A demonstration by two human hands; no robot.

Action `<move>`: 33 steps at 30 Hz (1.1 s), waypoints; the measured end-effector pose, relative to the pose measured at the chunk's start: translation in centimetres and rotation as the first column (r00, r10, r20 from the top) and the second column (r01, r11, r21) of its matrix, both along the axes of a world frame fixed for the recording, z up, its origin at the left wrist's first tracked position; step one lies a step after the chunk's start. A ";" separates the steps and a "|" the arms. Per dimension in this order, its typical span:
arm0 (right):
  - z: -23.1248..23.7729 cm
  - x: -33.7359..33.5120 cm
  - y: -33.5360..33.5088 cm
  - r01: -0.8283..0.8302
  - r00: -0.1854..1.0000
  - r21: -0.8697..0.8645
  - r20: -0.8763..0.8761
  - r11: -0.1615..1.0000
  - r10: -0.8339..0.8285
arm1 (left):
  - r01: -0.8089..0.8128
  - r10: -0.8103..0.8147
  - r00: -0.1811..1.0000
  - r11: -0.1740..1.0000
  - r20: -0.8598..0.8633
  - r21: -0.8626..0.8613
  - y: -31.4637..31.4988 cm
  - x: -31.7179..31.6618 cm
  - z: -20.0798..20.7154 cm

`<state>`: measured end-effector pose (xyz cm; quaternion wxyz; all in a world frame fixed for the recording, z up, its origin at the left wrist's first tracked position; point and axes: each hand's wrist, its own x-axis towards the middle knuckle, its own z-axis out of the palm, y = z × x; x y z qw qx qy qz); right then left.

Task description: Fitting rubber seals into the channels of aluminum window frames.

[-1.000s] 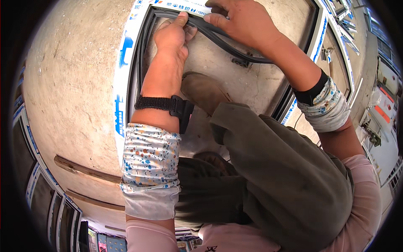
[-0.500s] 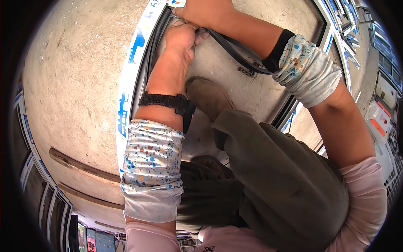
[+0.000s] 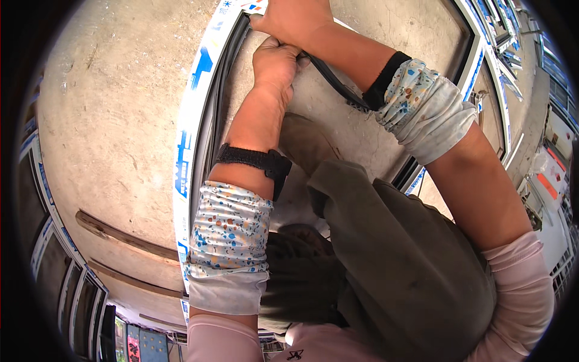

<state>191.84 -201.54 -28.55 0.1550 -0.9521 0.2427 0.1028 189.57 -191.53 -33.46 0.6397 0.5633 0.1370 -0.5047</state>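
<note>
A white window frame [image 3: 196,102] with blue-printed film lies on the floor, a black strip seated along its inner edge. My left hand [image 3: 274,66] is closed around a black rubber sealing strip [image 3: 338,85], just inside the frame's far left corner. The strip's loose length curves away to the right and passes behind my right forearm. My right hand [image 3: 295,21] is bent over that same corner, its fingertips pressed against the inner edge. Most of its fingers are hidden, and I cannot make out what they hold. The two hands nearly touch.
My shoe [image 3: 307,142] and bent knee are inside the frame. Wooden battens [image 3: 126,236] lie on the floor at the left. More filmed frames [image 3: 66,283] stand at the lower left, and other profiles [image 3: 503,42] are stacked at the far right.
My left hand has shifted slightly right, away from the frame's left side, still gripping the strip. My right hand stays at the corner while its forearm drops a little. The view has shifted slightly.
</note>
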 end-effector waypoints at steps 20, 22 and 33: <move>-1.9 -0.9 0.3 -0.054 0.993 -0.153 0.091 0.987 0.069 | -0.218 0.216 0.976 0.975 -0.033 -0.044 -0.5 -0.3 -0.3; -0.5 -0.1 0.3 -0.042 0.998 -0.095 0.040 0.995 0.046 | -0.178 0.177 0.984 0.980 -0.027 -0.085 -0.5 0.1 -0.5; -1.4 -6.4 -2.4 -0.169 0.973 0.011 0.161 0.986 0.165 | -0.001 0.001 1.000 0.999 0.000 -0.048 -0.3 -3.2 0.2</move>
